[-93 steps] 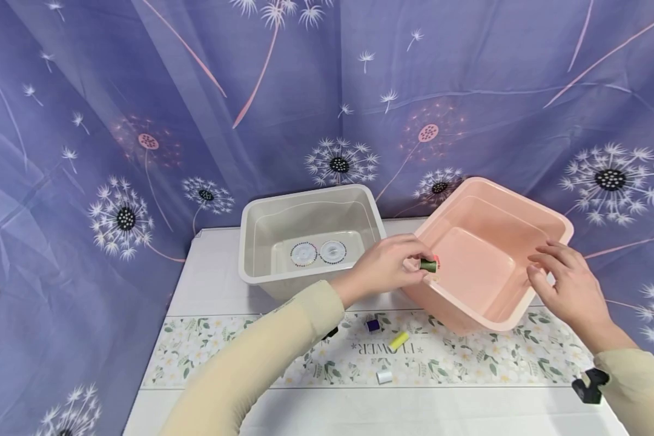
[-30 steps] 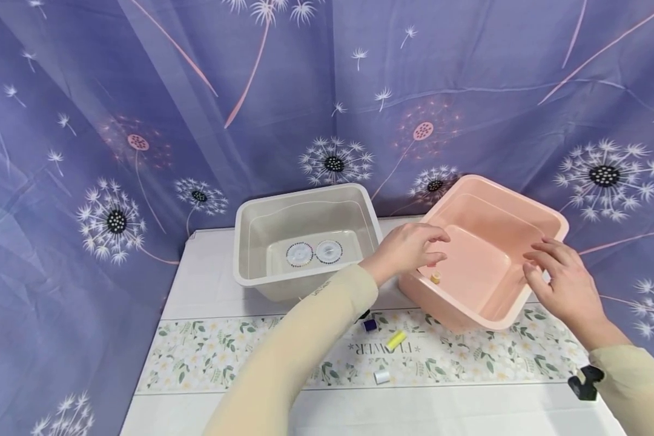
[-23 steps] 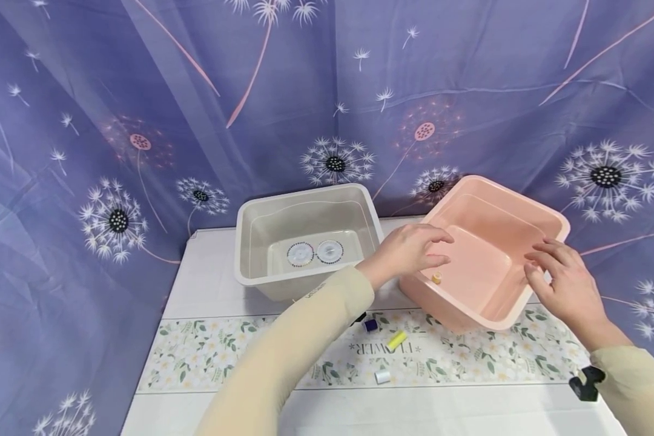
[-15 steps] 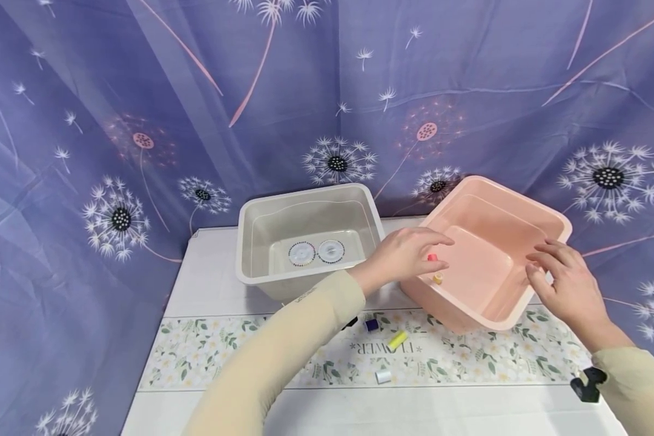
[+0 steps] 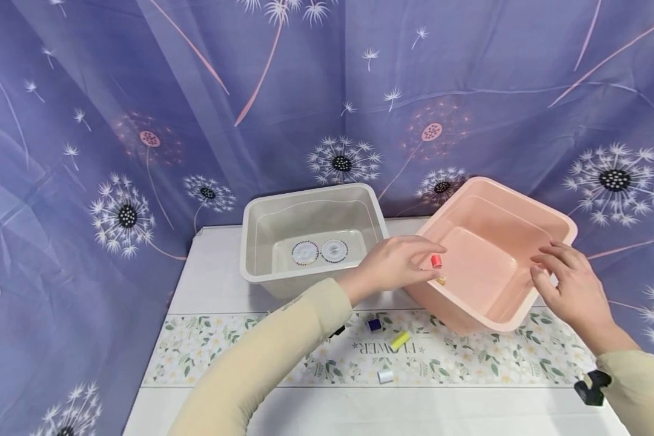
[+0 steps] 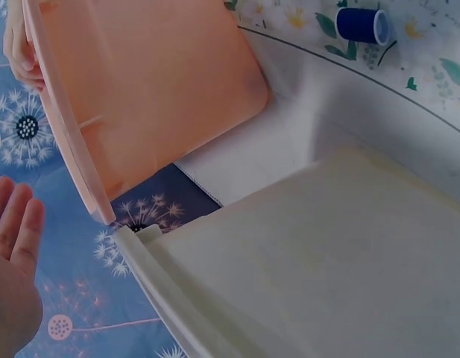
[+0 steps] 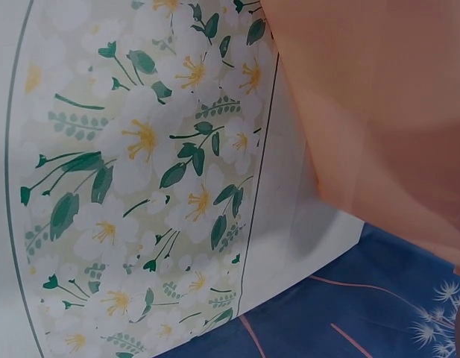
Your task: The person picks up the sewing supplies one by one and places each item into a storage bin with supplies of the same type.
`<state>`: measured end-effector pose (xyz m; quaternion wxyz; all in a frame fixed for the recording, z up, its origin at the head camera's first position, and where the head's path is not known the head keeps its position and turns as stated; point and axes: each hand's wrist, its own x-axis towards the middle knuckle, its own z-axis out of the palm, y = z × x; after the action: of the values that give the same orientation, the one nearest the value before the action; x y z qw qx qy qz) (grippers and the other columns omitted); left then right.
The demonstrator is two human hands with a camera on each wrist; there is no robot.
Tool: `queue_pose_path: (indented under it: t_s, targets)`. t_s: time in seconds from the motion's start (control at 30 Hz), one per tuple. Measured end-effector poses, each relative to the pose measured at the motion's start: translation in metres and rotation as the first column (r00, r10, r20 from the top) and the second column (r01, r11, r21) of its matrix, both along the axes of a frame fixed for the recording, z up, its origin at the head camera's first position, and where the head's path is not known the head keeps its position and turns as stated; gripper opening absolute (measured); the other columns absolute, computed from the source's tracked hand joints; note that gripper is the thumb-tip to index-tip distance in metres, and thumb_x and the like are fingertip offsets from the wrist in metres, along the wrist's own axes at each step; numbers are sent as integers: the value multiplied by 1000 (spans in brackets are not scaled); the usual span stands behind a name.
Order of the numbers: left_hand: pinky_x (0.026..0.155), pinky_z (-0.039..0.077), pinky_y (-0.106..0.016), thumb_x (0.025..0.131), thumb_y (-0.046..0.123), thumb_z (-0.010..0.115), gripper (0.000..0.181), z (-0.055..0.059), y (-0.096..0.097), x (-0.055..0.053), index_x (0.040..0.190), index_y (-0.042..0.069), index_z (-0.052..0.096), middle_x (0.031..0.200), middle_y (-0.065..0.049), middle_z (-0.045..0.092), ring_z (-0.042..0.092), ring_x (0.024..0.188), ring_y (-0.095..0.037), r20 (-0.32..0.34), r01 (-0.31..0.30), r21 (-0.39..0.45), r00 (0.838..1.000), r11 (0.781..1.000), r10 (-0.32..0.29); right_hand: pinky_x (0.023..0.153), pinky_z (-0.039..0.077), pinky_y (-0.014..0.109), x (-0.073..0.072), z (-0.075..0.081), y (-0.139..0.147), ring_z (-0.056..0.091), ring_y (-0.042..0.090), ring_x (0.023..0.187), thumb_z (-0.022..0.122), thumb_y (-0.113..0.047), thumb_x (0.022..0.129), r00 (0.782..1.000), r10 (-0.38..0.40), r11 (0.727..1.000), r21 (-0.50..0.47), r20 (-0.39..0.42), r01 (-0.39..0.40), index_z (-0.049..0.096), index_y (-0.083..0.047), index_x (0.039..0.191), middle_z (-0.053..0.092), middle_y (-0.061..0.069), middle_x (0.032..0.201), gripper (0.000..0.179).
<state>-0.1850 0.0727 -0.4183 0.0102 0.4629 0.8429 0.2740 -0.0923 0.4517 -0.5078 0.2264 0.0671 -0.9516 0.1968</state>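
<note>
My left hand (image 5: 395,263) reaches over the left rim of the pink bin (image 5: 451,303), thumb and fingers spread apart with nothing between them. Just past its fingertips a red thread spool (image 5: 436,261) lies in the bin, and a yellow spool (image 5: 441,280) sits beside it, partly covered by the thumb. In the left wrist view my left hand's fingers (image 6: 17,231) are extended. My right hand (image 5: 569,281) is at the bin's right rim, its fingers loosely bent over the edge.
A grey bin (image 5: 261,278) with two round pin wheels (image 5: 305,253) inside stands left of the pink one. On the floral table runner lie a dark blue spool (image 5: 373,325), a yellow spool (image 5: 400,340) and a white spool (image 5: 385,376). A purple curtain (image 5: 283,91) hangs behind.
The dark green spool that my left hand pinched earlier is out of its fingers and out of sight. The left hand has opened and shifted slightly; the right hand stays put.
</note>
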Motion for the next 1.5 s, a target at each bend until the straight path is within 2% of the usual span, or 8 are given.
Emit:
queue_pose_path:
  t_s: [0.13,0.37,0.5,0.6,0.77,1.23,1.37,1.5]
  targets:
    - [94,53,-14,97,35,81,47,-2,-5,5,141,20,70,139,4,72,73,101,-7,-12,36,26,999,999,-35,133,23,50,0,-1,0,40,47,148,54,-26,108,1000,0,1000,-4,2,0,69,5,121,58,31,139,37]
    - [106,51,-19,97,33,81,48,-7,-19,12,143,23,69,148,1,67,69,125,-14,-3,34,24,999,999,-34,133,23,50,0,-2,1,40,46,148,54,-26,108,1000,1,1000,-4,-2,-1,70,5,121,59,30,139,37]
    - [112,49,-24,96,38,82,52,-12,-27,15,143,22,69,149,0,65,64,135,-17,-38,32,26,999,999,-31,133,22,49,0,-3,2,40,45,149,53,-25,109,1000,12,1000,-6,-6,-12,69,5,120,59,31,138,36]
    - [115,48,-26,95,36,83,53,-16,-33,17,142,16,69,147,-1,67,64,135,-18,-67,55,59,996,997,-51,133,22,47,-1,-3,2,40,45,149,53,-24,109,1000,18,1000,-9,-12,-18,70,6,119,59,31,137,36]
    - [109,52,-24,93,31,85,55,-20,-45,21,141,11,69,143,-4,69,68,129,-19,-84,78,117,994,990,-68,134,21,44,0,-3,2,41,45,148,53,-24,109,1000,15,1000,-9,-18,-15,70,6,119,59,32,137,36]
    - [118,44,-24,90,31,88,57,-37,-73,30,141,12,70,141,-1,71,66,132,-18,-101,70,125,993,990,-57,134,21,45,-1,-3,1,41,45,148,53,-25,109,1000,17,1000,-9,-23,-17,70,6,118,59,31,137,36]
    - [118,43,-24,89,30,89,59,-45,-78,34,141,12,70,141,-2,70,65,133,-18,-85,67,136,995,988,-56,134,21,45,0,-3,2,41,45,148,53,-25,109,1000,19,1000,-11,-24,-19,70,6,118,59,31,137,36]
    - [120,44,-29,89,30,90,61,-52,-83,37,143,12,69,144,-3,69,64,134,-20,-31,53,121,998,991,-50,134,21,44,-1,-3,1,41,45,149,53,-25,109,1000,19,1000,-11,-22,-19,70,6,118,59,32,137,36]
